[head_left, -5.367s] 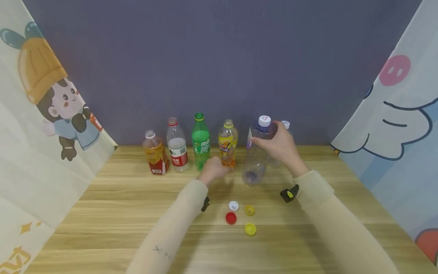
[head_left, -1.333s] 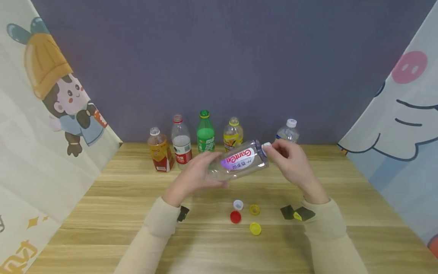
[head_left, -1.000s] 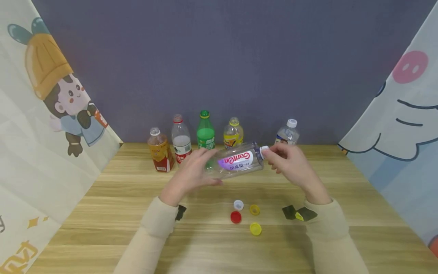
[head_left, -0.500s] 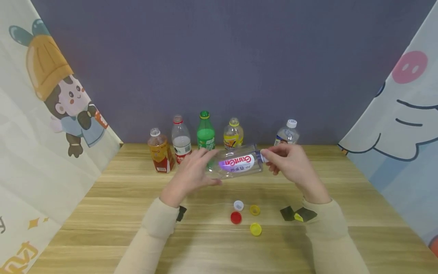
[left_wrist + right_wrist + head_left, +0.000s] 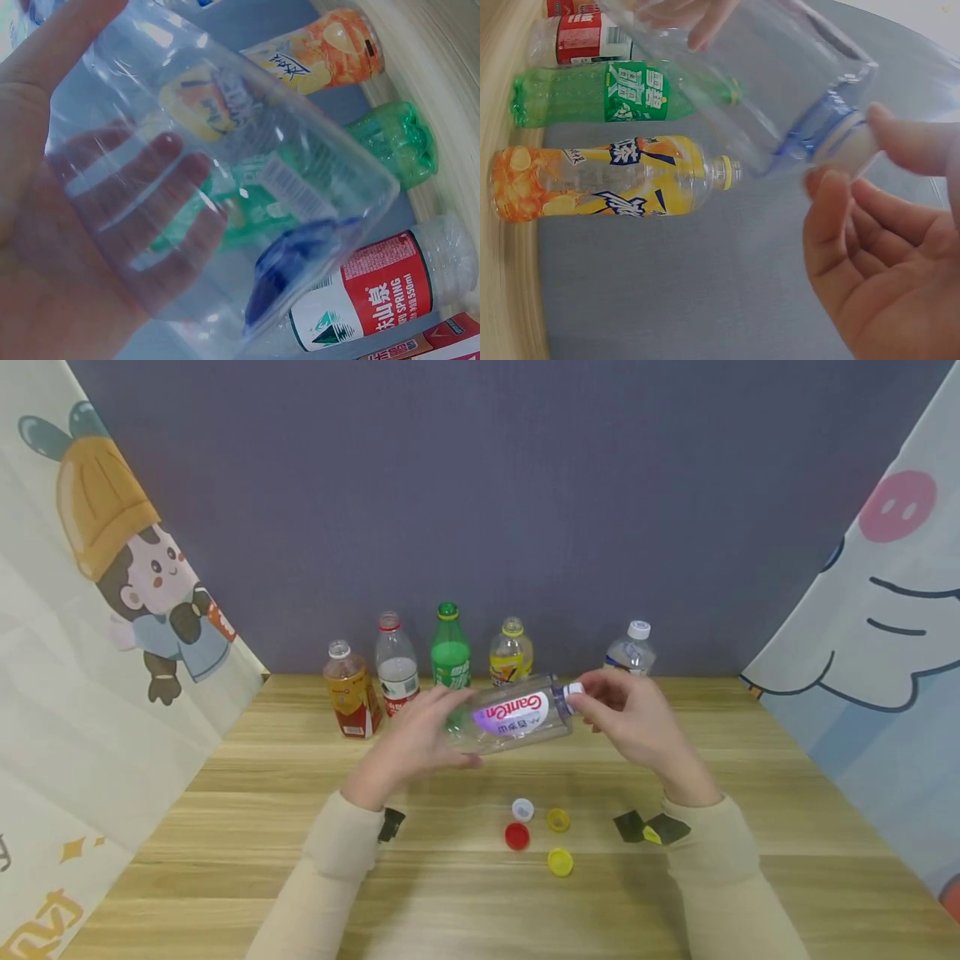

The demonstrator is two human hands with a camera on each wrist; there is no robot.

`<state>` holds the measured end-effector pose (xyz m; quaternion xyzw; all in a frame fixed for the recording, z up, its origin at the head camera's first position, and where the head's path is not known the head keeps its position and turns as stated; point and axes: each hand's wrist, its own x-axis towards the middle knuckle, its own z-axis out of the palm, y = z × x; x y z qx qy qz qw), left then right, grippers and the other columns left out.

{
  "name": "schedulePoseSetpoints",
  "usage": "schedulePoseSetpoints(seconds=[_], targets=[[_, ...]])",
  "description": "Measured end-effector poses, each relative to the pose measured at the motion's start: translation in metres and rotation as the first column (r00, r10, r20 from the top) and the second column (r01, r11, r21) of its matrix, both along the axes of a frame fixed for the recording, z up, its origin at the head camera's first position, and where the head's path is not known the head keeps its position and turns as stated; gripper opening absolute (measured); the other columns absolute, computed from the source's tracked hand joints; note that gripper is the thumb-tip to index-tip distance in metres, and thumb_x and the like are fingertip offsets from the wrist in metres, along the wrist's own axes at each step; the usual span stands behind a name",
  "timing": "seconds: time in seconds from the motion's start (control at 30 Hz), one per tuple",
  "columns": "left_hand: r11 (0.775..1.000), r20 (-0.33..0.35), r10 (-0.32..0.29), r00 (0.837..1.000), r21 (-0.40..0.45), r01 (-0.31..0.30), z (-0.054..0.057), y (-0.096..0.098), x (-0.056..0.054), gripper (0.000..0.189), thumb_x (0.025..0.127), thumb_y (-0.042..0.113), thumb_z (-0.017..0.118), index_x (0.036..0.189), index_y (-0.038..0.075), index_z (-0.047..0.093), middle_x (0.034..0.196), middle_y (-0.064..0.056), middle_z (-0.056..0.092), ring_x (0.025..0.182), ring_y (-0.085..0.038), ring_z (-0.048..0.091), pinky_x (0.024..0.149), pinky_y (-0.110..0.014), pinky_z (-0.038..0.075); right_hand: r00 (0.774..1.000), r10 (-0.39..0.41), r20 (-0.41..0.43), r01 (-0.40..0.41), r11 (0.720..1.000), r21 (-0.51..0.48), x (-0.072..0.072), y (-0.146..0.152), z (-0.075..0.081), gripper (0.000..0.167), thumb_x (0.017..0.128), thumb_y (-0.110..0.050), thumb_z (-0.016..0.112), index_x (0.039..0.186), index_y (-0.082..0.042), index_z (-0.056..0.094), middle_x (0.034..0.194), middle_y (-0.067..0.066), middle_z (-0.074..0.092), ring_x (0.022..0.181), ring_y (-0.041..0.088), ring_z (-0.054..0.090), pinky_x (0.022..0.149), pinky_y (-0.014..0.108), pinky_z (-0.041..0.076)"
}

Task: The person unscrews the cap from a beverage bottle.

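My left hand (image 5: 412,735) grips the lower body of a clear plastic bottle (image 5: 517,714) with a Ganten label, held sideways above the table. In the left wrist view its fingers show through the clear wall of the bottle. The bottle's neck points right, where my right hand (image 5: 641,722) pinches the white cap (image 5: 573,693) between thumb and fingers. The right wrist view shows this cap (image 5: 851,150) at the bottle's mouth, above the bluish neck. Whether it is loose cannot be seen.
Uncapped bottles line the back: an orange-red one (image 5: 351,697), a red-labelled one (image 5: 397,672), a green one (image 5: 450,656) and a yellow-labelled one (image 5: 512,660). A white-capped bottle (image 5: 632,652) stands right. White (image 5: 522,810), red (image 5: 517,837) and yellow caps (image 5: 560,862) lie in front.
The Ganten bottle, earlier upright on the table in my right hand, was lifted and laid sideways into my left hand. My right fingers have turned about its cap; lately the bottle shifted slightly left.
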<state>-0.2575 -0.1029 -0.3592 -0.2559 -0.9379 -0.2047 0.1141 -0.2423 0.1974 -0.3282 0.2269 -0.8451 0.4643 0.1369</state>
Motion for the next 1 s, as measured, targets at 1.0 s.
schedulePoseSetpoints(seconds=[1.0], targets=[[0.998,-0.094,0.014,0.995,-0.057,-0.019,0.0012,-0.0081,-0.0023,0.096,0.066,0.049,0.094,0.147,0.017,0.053,0.13,-0.006,0.061,0.117,-0.027,0.057,0.098,-0.047,0.05,0.971,-0.059,0.231,0.074,0.996,-0.057,0.0008,-0.0079,0.0013,0.04,0.094,-0.032,0.074,0.11,0.004,0.067,0.071,0.007,0.059,0.056,0.016,0.054,0.049,0.029,0.047]])
